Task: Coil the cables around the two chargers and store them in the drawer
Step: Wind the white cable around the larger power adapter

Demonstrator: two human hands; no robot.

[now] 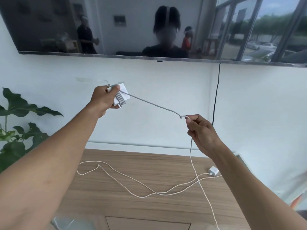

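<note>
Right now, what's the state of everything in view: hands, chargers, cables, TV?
Left hand: holds the large charger.
Large charger: lifted, several cable turns around it.
Grey cable: partly coiled, stretched between both hands, tail hanging below the right hand.
Right hand: pinches the grey cable.
Small charger: lying on the table, unwrapped.
White cable: loose, sprawled across the table.
TV: off, reflecting the room.

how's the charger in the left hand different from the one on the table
The held charger is up in the air, gripped by the left hand; the table charger lies on the wooden table. The held charger has several cable turns wound round it; the table charger's cable sprawls loose. Both are white.
</note>
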